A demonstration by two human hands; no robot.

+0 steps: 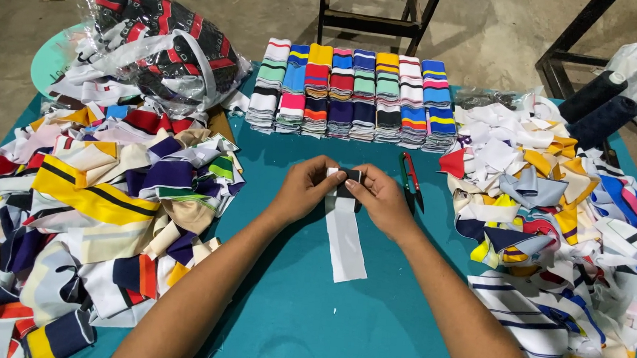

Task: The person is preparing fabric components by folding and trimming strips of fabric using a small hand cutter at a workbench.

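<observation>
At the centre of the teal table (301, 306), a white knit strip (345, 242) is pinched at its far end by the left hand (304, 188) and the right hand (381, 199), brought close together with fingers closed on a dark section being folded there, while its free end is trailed toward six o'clock. At twelve o'clock, two rows of folded striped pieces (352, 94) are already stacked neatly, which suggests a good share is done. Much appears left: loose heaps (96, 214) are piled at nine o'clock, a tangled pile (557, 220) at three o'clock, with red-handled snips (411, 177) laid just beside the right hand.
</observation>
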